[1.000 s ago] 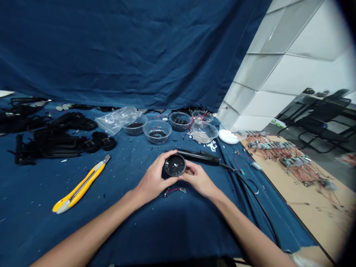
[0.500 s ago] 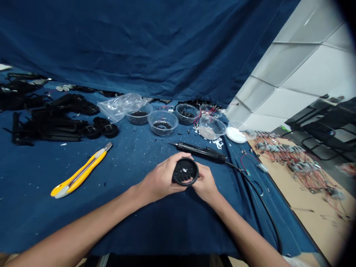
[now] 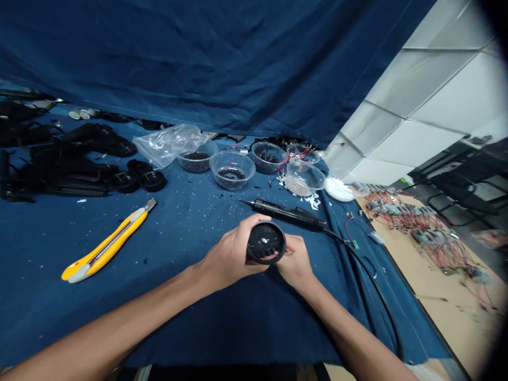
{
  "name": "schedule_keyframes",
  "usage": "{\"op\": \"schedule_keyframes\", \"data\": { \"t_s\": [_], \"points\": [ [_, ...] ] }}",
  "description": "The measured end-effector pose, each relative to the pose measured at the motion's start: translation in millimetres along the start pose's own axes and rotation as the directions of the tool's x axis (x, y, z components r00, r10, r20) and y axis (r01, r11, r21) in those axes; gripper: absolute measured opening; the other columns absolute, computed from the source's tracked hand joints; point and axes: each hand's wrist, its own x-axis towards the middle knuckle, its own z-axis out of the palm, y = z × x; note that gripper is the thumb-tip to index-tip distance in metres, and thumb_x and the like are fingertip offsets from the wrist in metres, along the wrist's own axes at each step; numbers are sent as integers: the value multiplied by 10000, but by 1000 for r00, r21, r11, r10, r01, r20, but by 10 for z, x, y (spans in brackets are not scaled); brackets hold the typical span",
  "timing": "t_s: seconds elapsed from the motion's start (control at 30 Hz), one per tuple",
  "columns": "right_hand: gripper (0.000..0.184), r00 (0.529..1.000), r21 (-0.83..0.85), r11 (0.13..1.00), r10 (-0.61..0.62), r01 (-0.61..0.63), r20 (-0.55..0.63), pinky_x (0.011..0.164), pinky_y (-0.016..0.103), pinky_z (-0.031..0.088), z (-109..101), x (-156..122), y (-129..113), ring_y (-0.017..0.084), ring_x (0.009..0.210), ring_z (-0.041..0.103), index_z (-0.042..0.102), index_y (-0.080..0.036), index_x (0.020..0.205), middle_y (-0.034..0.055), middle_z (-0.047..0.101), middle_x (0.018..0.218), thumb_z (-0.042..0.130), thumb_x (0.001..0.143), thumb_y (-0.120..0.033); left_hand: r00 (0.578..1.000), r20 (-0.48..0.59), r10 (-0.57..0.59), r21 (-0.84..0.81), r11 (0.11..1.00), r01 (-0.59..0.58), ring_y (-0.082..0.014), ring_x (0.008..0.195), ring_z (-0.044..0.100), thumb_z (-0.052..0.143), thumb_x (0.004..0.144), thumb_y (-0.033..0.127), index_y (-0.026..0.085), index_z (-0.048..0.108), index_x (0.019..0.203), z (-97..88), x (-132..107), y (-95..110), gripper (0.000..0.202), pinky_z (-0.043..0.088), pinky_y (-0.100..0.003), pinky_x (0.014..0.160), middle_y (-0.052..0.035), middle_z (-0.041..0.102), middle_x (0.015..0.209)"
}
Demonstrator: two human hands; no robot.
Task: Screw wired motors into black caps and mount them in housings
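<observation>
Both hands are closed around a black round plastic housing [image 3: 265,242], the left hand [image 3: 232,253] gripping it from one side and the right hand [image 3: 296,262] cupping it from the other. The housing sits tilted, its ribbed hollow face turned upward. Just beyond the hands lies a corded electric screwdriver [image 3: 288,213], untouched. To their left, a yellow utility knife [image 3: 107,243] rests on the blue cloth-covered surface [image 3: 178,317]. Further ahead stand clear plastic bowls [image 3: 232,169] of small black parts; far right, wired components [image 3: 420,227] lie on a cardboard sheet [image 3: 448,296].
</observation>
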Motion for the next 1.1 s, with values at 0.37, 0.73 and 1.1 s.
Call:
{"op": "schedule_keyframes", "data": {
  "t_s": [0.37, 0.73, 1.1],
  "points": [
    [386, 997, 59, 996, 73, -72, -4, 512, 227, 370, 28, -2, 0, 96, 504, 392, 569, -153, 536, -2, 507, 519, 660, 747, -463, 999, -14, -37, -21, 999, 37, -241, 1129, 605, 690, 758, 187, 216, 285, 1319, 22, -2, 8, 692, 514, -365, 954, -107, 582, 1260],
    [201, 989, -86, 996, 4, 9, 147, 638, 244, 427, -145, 145, -19, 140, 668, 523, 637, -165, 733, 14, 589, 701, 615, 825, -343, 1000, 2, 10, 166, 986, -10, -268, 1296, 431, 647, 809, 253, 224, 309, 1389, -169, 138, 96, 672, 390, -452, 1085, -116, 450, 1383],
    [179, 840, -430, 896, 147, 111, 522, 635, 242, 408, -720, 476, -501, 147, 707, 596, 665, -177, 898, 35, 670, 807, 667, 814, -335, 971, 145, -190, 148, 974, 169, -217, 1119, 550, 695, 808, 396, 220, 563, 1188, -77, 172, 107, 439, 438, -361, 985, -52, 575, 1185]
  ]
}}
